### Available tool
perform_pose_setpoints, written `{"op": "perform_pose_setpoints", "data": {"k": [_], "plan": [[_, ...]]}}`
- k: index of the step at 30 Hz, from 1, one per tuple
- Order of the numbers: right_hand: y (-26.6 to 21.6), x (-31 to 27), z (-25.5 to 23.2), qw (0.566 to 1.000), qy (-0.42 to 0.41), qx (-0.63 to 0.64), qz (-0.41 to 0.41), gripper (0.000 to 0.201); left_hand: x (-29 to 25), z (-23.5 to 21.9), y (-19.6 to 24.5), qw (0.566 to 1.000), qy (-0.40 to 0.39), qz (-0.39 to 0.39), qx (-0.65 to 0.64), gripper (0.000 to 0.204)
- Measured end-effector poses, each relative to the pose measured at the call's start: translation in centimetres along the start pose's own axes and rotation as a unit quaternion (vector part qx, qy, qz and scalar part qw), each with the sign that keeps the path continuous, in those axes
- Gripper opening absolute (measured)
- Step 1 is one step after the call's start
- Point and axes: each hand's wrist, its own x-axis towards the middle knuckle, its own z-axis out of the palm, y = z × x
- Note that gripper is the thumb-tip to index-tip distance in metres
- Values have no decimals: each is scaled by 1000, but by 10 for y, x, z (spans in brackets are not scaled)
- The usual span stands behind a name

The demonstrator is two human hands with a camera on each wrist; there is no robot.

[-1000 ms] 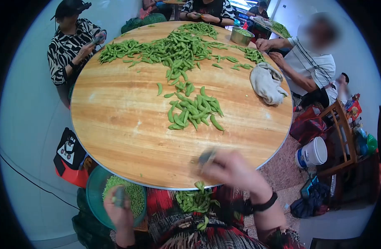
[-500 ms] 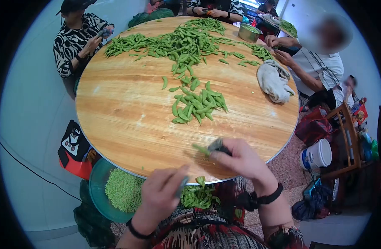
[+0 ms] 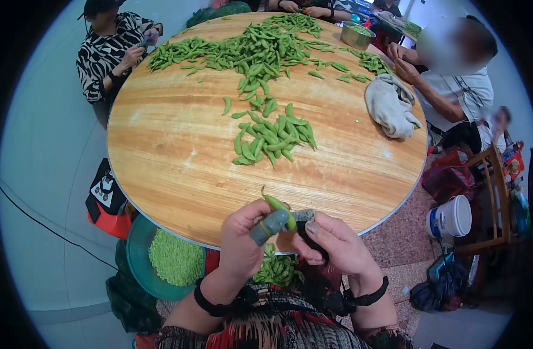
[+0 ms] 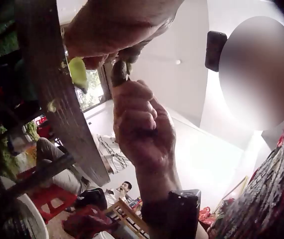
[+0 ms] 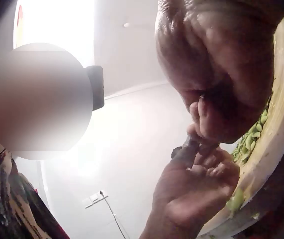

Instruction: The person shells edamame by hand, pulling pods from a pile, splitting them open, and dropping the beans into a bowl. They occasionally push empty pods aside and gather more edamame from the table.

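Observation:
Near the front edge of the round wooden table, my left hand pinches a green edamame pod, its stem end pointing up and away. Grey-green covers wrap some fingertips. My right hand meets it from the other side, fingers curled, a covered fingertip pressing at the pod's lower end. The wrist views show the two hands fingertip to fingertip, the pod mostly hidden there. Below them, green pods lie in the lap. A small pile of edamame pods sits ahead on the table.
A teal basin of shelled beans stands low at left. A large pod heap, a metal bowl and a grey cloth are farther back. Other people sit around the table. A white bucket stands on the floor at right.
My left hand has come from over the basin up to the table edge and taken hold of the pod. My right hand, first blurred over the table, has brought the pod back to meet it.

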Motion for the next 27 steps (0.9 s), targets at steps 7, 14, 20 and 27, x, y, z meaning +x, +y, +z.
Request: {"op": "perform_pose_setpoints", "data": {"k": [7, 14, 20, 27], "plan": [[4, 1, -4, 999, 41, 4, 21, 20, 4, -1, -13, 988, 28, 36, 144, 13], [14, 3, -2, 994, 51, 89, 39, 18, 5, 4, -2, 993, -86, 0, 84, 9], [18, 11, -3, 917, 192, -306, -168, 17, 7, 11, -1, 978, -25, 0, 207, 17], [10, 14, -15, 991, 121, -66, -1, 16, 12, -5, 9, 983, -73, -119, 119, 35]]}}
